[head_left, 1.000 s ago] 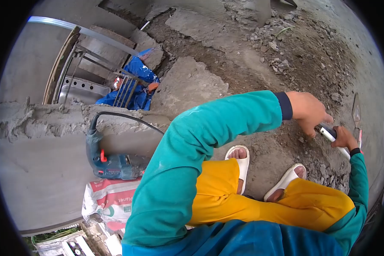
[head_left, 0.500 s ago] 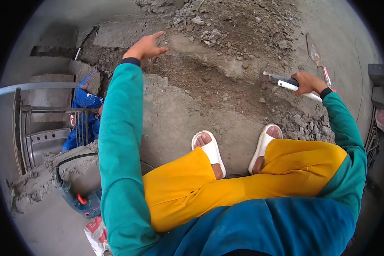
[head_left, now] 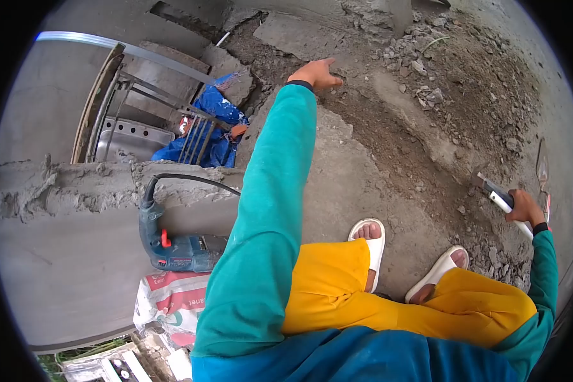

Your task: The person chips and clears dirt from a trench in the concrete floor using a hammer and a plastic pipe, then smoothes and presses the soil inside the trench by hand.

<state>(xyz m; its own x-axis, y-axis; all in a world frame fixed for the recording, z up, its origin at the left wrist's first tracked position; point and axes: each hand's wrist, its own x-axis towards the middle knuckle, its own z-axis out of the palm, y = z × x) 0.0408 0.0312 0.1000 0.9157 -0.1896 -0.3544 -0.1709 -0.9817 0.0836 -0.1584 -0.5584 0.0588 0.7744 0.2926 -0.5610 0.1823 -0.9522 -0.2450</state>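
My left hand point(head_left: 321, 74) is stretched out over the broken concrete and soil near the top middle, index finger extended and thumb apart, holding nothing. At the right, my right hand point(head_left: 524, 209) is wrapped round a hammer point(head_left: 494, 189) with a dark grip, its metal head over the dirt. A white pipe-like piece point(head_left: 502, 202) lies along the hammer in the same grasp. Just beyond that hand, a trowel point(head_left: 542, 167) with a red and white handle rests on the grey floor.
A blue power drill point(head_left: 178, 251) with a black cable sits on a cement bag point(head_left: 172, 296) by the low wall point(head_left: 63, 254). Behind it are a metal sink point(head_left: 134, 139), a metal frame and blue tarp point(head_left: 216, 105). Rubble point(head_left: 430, 95) lies at upper right.
My left arm has swung away from my right hand, out to the upper middle, its fingers spread. My right hand keeps hold of the hammer. The view turned and then came back.
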